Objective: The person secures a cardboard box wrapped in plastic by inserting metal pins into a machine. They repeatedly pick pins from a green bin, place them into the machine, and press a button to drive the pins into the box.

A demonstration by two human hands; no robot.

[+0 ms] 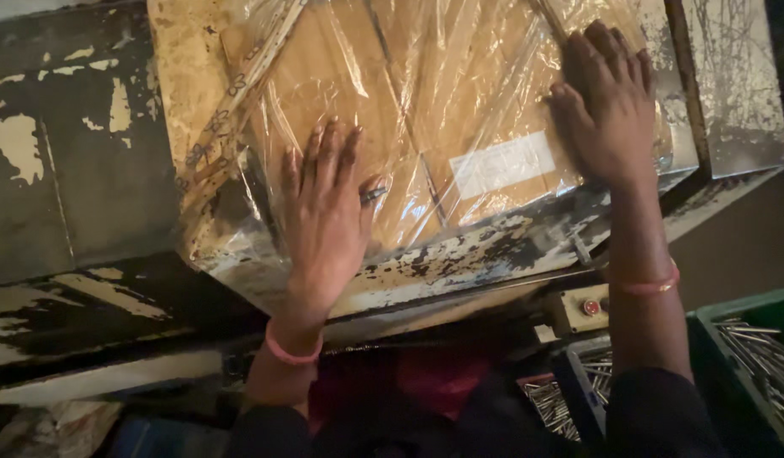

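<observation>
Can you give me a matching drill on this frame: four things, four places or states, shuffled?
Things:
1. left hand
2. right hand
3. white rectangular label
4. green plastic crate of metal rods

Places or states:
A. lower right corner of the view
B. flat on the near-left part of the clear plastic wrap, fingers spread
C. under the film, on the brown cardboard box, between the two hands
D. pressing on the wrapped box's right end

Pairs: 1-B, 2-D, 3-C, 4-A
</observation>
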